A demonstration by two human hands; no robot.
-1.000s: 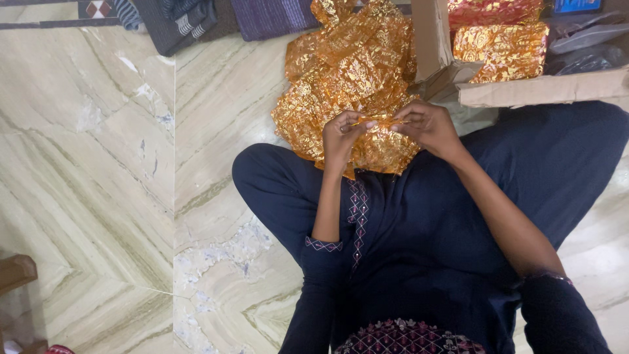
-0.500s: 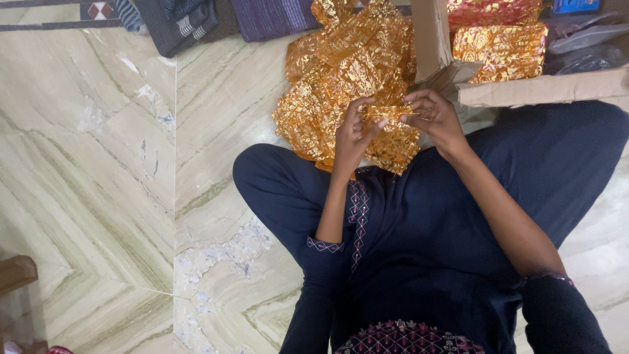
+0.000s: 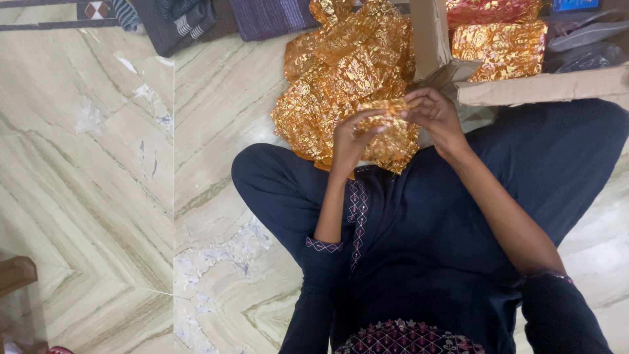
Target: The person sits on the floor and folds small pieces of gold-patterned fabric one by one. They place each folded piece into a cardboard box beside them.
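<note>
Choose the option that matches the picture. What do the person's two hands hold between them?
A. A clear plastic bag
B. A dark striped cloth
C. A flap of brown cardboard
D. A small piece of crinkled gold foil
D: the left hand and right hand pinch a small gold foil piece between them, above the larger foil heap on the floor.
</note>
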